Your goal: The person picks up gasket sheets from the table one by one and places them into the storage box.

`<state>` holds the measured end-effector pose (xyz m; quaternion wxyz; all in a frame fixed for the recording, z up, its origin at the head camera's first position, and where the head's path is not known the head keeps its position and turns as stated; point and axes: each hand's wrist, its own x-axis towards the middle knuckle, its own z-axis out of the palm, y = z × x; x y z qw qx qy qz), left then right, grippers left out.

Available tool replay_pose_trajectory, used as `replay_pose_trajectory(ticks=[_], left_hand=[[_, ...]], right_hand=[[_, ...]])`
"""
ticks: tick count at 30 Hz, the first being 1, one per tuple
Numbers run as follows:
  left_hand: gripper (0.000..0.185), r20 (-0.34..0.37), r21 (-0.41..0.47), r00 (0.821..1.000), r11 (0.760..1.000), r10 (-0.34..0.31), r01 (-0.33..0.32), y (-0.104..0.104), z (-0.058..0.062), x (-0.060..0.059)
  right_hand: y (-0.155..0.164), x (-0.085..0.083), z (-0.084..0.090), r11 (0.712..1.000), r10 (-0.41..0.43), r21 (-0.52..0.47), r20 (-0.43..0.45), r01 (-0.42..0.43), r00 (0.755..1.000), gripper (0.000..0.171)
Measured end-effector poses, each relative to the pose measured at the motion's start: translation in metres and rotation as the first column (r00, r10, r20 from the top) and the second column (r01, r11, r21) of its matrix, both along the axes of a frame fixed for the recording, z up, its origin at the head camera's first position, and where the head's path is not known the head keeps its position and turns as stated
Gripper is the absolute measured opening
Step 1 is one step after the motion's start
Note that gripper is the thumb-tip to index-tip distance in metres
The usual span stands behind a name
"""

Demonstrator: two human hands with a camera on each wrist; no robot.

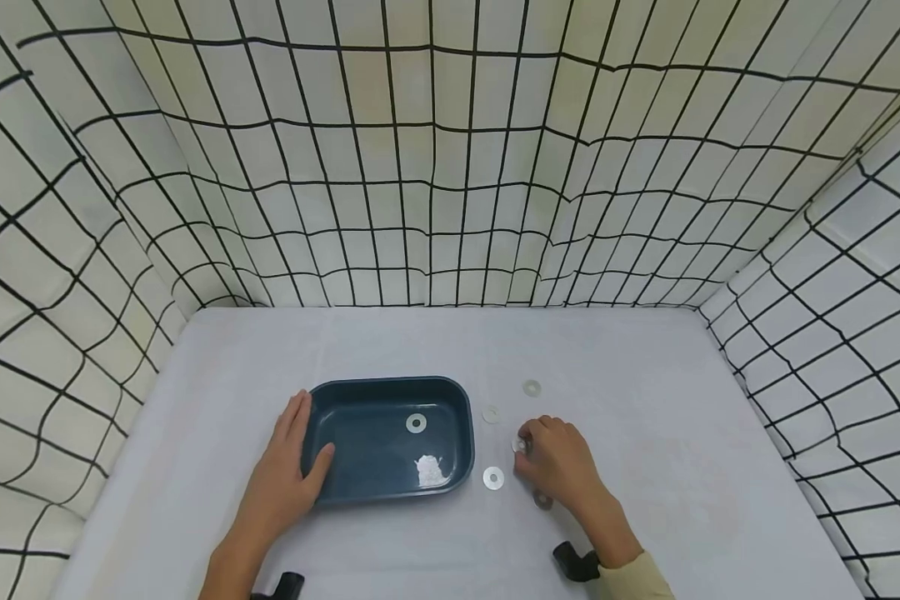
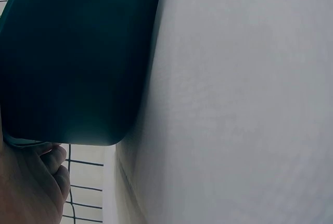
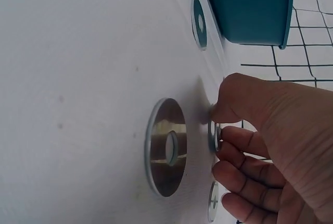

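A dark blue-green rectangular tray (image 1: 390,483) stands on the white table, one flat metal washer (image 1: 416,417) lying inside it. My left hand (image 1: 281,479) holds the tray's left side, thumb over the rim and fingers along the outer wall. To the right of the tray, my right hand (image 1: 562,462) pinches another washer (image 3: 212,136) between thumb and fingertips, close to the tabletop. Near it lie a shiny washer (image 1: 493,485) by the tray's right side and a darker washer (image 1: 543,500) partly under my right hand.
Two pale washers, one beside the tray (image 1: 491,414) and one farther back (image 1: 532,387), lie on the white tabletop (image 1: 645,375). Black netting (image 1: 431,179) over pale walls encloses the back and both sides. Black wrist devices show below both hands.
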<state>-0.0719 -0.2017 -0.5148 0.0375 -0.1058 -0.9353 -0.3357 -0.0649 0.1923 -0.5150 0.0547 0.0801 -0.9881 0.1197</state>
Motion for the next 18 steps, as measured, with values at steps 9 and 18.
replay_pose_trajectory(ticks=[9,18], left_hand=[[0.084,-0.011,0.017,1.000,1.000,0.011,-0.010,0.0054,-0.0058,-0.0020],[0.083,-0.052,0.018,0.999,1.000,-0.013,0.014,0.0012,-0.0107,-0.0004]], right_hand=[[0.0064,-0.0038,0.0042,0.998,-0.031,-0.050,0.056,0.034,0.998,0.020],[0.0053,-0.0033,0.0001,0.999,-0.014,-0.048,0.061,0.017,0.998,0.020]])
